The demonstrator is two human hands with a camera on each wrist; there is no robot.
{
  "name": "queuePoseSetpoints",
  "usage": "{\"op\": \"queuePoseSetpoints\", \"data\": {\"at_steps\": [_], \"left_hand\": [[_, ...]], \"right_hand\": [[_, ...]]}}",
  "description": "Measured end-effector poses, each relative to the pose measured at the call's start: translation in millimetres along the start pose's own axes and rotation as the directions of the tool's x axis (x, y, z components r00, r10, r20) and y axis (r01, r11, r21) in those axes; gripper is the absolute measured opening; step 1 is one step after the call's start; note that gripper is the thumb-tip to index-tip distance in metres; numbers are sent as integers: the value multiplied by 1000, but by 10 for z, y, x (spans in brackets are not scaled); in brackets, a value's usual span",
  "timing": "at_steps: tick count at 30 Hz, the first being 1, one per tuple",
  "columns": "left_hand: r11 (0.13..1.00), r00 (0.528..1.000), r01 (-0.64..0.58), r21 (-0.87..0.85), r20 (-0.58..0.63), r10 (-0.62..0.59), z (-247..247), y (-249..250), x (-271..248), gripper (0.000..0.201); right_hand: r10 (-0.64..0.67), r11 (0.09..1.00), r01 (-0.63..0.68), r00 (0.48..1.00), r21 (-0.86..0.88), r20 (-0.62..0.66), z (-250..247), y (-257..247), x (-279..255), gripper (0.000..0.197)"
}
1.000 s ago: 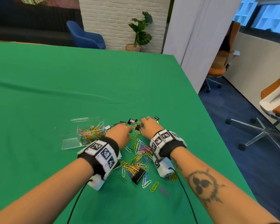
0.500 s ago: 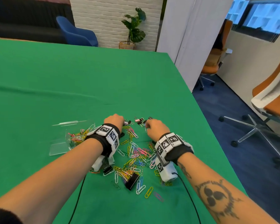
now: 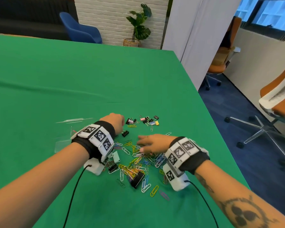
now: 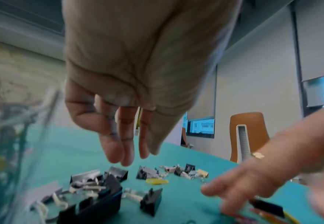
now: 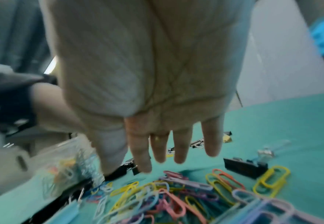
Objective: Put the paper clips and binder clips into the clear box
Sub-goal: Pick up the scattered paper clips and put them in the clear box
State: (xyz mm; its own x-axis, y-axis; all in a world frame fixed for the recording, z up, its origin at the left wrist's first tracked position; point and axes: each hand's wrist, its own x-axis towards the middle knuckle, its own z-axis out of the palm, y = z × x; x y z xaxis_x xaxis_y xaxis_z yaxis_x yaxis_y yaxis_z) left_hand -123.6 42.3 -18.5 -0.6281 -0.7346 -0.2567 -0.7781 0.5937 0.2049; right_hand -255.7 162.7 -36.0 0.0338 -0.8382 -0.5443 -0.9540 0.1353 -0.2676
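The clear box [image 3: 64, 143] stands at the left, mostly hidden behind my left wrist; in the right wrist view the clear box [image 5: 67, 166] holds coloured clips. A pile of coloured paper clips [image 3: 138, 160] lies between my arms. Small binder clips [image 3: 146, 120] are scattered beyond it, and one large black binder clip [image 3: 136, 178] lies nearer me. My left hand [image 3: 117, 122] hangs over binder clips [image 4: 107, 186] beside the box, with the left hand [image 4: 126, 151] loose and holding nothing. Over the paper clips [image 5: 166, 197] my right hand [image 3: 141, 143] is spread flat, the right hand [image 5: 176, 159] with straight fingers.
A green cloth covers the table [image 3: 72, 79], whose right edge drops to a blue floor. Office chairs [image 3: 278, 102] stand to the right. A single black binder clip [image 3: 125, 133] lies between my hands.
My right hand has drawn back from the far binder clips to the paper clip pile and spread its fingers. My left hand has stayed beside the box.
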Motion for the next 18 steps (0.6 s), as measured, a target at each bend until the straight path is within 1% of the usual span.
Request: {"op": "queuePoseSetpoints", "data": {"at_steps": [2,3,4,5,6,7,8,9,10,11,12,13,14,16,18], "left_hand": [[999,1000,-9,-36,-16,9,-53,-43,-121,21],[996,998,-23,-83,-53,19,-84,-71,-197,20],[988,993,-48,-146,-114,31,-123,-105,-278,20],[977,980,-77,-199,-194,38,-162,-145,-365,19],[972,961,-101,-211,-272,41,-208,-199,-448,22],[977,944,-109,-182,-327,45,-251,-265,-525,29],[988,934,-96,-122,-354,48,-295,-343,-587,43],[998,940,-56,-36,-337,41,-328,-435,-630,64],[998,961,12,67,-278,7,-348,-538,-664,89],[982,979,87,167,-198,-53,-358,-640,-687,111],[958,985,149,244,-126,-121,-352,-734,-700,126],[939,982,189,288,-69,-176,-328,-816,-702,134],[929,977,208,305,-27,-210,-289,-874,-695,136],[933,974,216,288,0,-226,-215,-904,-672,126],[941,976,217,259,-33,-216,-160,-889,-658,106]], "right_hand": [[38,995,-18,981,103,-191,-27,24,32,48],[60,992,-31,968,120,-243,-29,12,86,47],[67,992,-38,965,117,-255,-28,-18,151,47],[62,995,-41,968,91,-242,-18,-64,230,48],[55,998,-45,974,50,-218,-10,-125,306,50],[57,998,-57,979,5,-197,2,-193,377,52],[71,996,-79,981,-39,-182,7,-262,435,54],[92,992,-106,981,-74,-171,17,-324,468,55],[114,987,-130,981,-97,-160,31,-379,469,56],[126,984,-142,981,-104,-148,54,-411,448,56],[124,986,-137,983,-91,-134,78,-420,402,56],[114,991,-121,987,-52,-114,101,-404,343,55],[105,994,-105,990,2,-90,114,-374,264,55],[102,989,-92,991,112,-81,96,-265,108,54],[164,976,-135,972,170,-171,27,-118,40,51]]}}
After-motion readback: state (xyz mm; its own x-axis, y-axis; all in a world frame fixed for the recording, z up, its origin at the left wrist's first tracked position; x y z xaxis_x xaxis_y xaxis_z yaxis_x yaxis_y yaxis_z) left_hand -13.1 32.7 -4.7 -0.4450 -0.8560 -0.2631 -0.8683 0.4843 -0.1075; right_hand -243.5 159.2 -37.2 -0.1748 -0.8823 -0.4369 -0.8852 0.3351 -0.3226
